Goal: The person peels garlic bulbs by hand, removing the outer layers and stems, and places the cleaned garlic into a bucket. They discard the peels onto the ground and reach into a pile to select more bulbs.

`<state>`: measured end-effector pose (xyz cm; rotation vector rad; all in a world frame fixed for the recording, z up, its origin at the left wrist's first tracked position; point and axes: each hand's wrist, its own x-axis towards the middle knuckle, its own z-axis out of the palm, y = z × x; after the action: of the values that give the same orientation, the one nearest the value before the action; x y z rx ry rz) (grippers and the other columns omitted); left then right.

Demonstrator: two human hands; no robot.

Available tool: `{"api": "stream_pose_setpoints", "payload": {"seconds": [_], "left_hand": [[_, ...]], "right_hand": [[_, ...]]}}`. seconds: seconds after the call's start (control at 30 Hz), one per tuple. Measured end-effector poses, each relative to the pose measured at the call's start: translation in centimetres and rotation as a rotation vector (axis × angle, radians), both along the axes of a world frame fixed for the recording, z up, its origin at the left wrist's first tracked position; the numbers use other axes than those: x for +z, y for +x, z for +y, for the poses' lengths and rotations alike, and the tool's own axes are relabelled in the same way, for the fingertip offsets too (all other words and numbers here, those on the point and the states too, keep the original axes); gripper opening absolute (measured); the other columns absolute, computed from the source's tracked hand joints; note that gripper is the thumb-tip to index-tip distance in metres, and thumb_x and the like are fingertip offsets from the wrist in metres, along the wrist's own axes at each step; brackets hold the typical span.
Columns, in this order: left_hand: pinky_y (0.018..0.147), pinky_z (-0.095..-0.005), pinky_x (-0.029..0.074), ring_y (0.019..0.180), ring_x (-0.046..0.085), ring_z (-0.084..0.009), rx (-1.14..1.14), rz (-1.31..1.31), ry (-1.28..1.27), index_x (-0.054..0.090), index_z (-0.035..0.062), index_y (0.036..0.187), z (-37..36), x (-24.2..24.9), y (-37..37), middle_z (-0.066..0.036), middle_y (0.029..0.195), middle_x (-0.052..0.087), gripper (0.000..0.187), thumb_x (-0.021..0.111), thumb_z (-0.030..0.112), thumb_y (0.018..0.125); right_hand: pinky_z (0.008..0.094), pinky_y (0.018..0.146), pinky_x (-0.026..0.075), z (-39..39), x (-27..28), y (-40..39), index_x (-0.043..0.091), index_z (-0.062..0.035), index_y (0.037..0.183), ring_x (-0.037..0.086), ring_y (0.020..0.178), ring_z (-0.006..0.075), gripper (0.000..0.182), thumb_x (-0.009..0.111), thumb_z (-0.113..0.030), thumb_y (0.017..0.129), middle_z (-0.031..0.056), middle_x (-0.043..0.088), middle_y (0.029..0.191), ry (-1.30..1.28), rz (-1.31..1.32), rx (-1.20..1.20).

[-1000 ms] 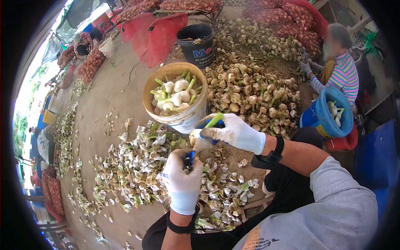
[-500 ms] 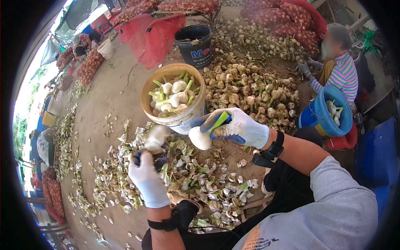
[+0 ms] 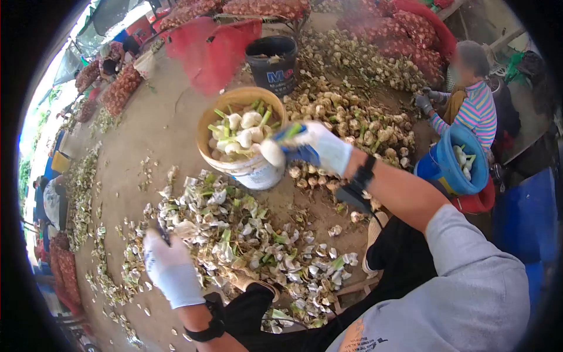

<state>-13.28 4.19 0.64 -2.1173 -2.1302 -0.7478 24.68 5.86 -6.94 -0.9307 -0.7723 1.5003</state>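
My right hand (image 3: 311, 146), in a white glove with blue palm, grips a garlic bulb (image 3: 272, 154) with a short green stem. The bulb, smooth and white, is at the right rim of a cream bucket (image 3: 205, 154). Inside that bucket lie several peeled garlic bulbs (image 3: 249, 121) with trimmed stems. Low on the left, my left hand (image 3: 167, 261), also gloved, hovers over a heap of garlic skins (image 3: 234, 226). Its fingers are blurred and partly hidden, so what they hold, if anything, does not show.
Unpeeled garlic (image 3: 352, 120) is piled behind my right hand. A black bucket (image 3: 271, 64) stands beyond the cream one. On the right, a co-worker in a striped top (image 3: 478, 111) sits near a blue bucket (image 3: 440, 167) of garlic. Red mesh sacks (image 3: 404, 44) lie behind.
My right hand has carried the garlic bulb slightly left and up to the bucket rim. My left hand has moved left and down; the blurred white skin near its fingers is no longer there.
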Motion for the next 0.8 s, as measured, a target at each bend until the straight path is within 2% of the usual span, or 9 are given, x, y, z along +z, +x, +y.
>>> {"api": "stream_pose_setpoints", "payload": {"seconds": [0.13,0.2,0.27,0.33,0.43,0.53,0.6,0.73,0.8], "left_hand": [[0.084,-0.0448,0.053,0.094,0.070,-0.0360,0.020,-0.029,-0.110,0.069,-0.0004,0.112,-0.4,1.1,-0.1,-0.019,0.104,0.072,0.022,0.064,0.014,0.097],[0.080,-0.0434,0.053,0.086,0.069,-0.0342,0.009,-0.134,-0.234,0.070,-0.0015,0.103,-1.1,2.9,1.4,-0.018,0.095,0.072,0.019,0.065,0.016,0.097],[0.076,-0.0421,0.051,0.077,0.066,-0.0326,0.040,-0.159,-0.269,0.069,-0.0022,0.096,-1.5,3.4,2.5,-0.017,0.087,0.070,0.019,0.069,0.016,0.096],[0.072,-0.0424,0.050,0.073,0.063,-0.0326,-0.065,-0.141,-0.239,0.068,-0.0022,0.094,-1.7,2.5,2.6,-0.017,0.083,0.067,0.016,0.072,0.013,0.094],[0.072,-0.0411,0.049,0.075,0.063,-0.0314,-0.115,-0.170,-0.269,0.068,-0.0013,0.095,-2.2,1.8,3.3,-0.016,0.083,0.065,0.011,0.072,0.009,0.092],[0.073,-0.0416,0.049,0.079,0.064,-0.0315,-0.148,-0.136,-0.322,0.068,0.0004,0.095,-2.1,1.6,3.5,-0.014,0.089,0.066,0.010,0.071,0.009,0.091],[0.073,-0.0359,0.050,0.077,0.064,-0.0227,-0.129,-0.125,-0.344,0.070,-0.0024,0.099,-2.0,1.3,3.9,-0.013,0.085,0.067,0.012,0.072,0.007,0.092],[0.074,-0.0373,0.051,0.077,0.064,-0.0250,-0.170,-0.124,-0.357,0.069,-0.0028,0.097,-1.6,0.8,4.9,-0.014,0.087,0.067,0.013,0.074,0.007,0.090],[0.074,-0.0390,0.051,0.078,0.065,-0.0291,-0.244,-0.090,-0.298,0.068,-0.0025,0.096,-1.4,0.7,4.8,-0.015,0.088,0.067,0.013,0.074,0.007,0.089]], "right_hand": [[0.0341,0.093,0.060,3.4,1.5,-0.7,0.063,-0.0004,0.133,0.069,0.109,0.0185,0.039,0.073,-0.016,0.098,0.0071,0.070,0.122,0.140,-0.145,-0.087],[0.0344,0.086,0.058,3.9,-2.7,1.0,0.071,0.0006,0.115,0.071,0.099,0.0180,0.027,0.071,-0.020,0.097,0.0114,0.075,0.107,0.040,-0.714,-0.242],[0.0400,0.084,0.057,3.7,-9.7,3.0,0.074,0.0010,0.104,0.072,0.098,0.0261,0.027,0.068,-0.024,0.096,0.0172,0.076,0.099,-0.126,-1.034,-0.195],[0.0447,0.085,0.057,3.3,-14.0,3.3,0.070,0.0014,0.114,0.071,0.098,0.0353,0.031,0.066,-0.025,0.097,0.0209,0.074,0.105,-0.273,-1.387,0.010],[0.0461,0.091,0.058,5.1,-20.1,2.1,0.055,-0.0035,0.138,0.067,0.111,0.0362,0.043,0.062,-0.022,0.100,0.0202,0.063,0.130,-0.409,-1.711,0.226],[0.0443,0.094,0.058,6.7,-22.8,-0.3,0.054,-0.0047,0.138,0.064,0.120,0.0347,0.043,0.065,-0.013,0.097,0.0194,0.060,0.136,-0.392,-1.904,0.342],[0.0433,0.095,0.058,7.6,-24.3,-1.7,0.056,-0.0050,0.137,0.064,0.120,0.0341,0.043,0.066,-0.010,0.096,0.0186,0.061,0.134,-0.399,-1.974,0.414],[0.0410,0.094,0.058,7.7,-27.2,-1.6,0.063,-0.0058,0.131,0.064,0.121,0.0315,0.039,0.070,-0.007,0.092,0.0162,0.065,0.130,-0.344,-2.128,0.581],[0.0428,0.094,0.057,6.6,-27.7,-0.8,0.063,-0.0037,0.129,0.066,0.118,0.0316,0.037,0.070,-0.013,0.093,0.0174,0.065,0.131,-0.317,-2.080,0.459]]}}
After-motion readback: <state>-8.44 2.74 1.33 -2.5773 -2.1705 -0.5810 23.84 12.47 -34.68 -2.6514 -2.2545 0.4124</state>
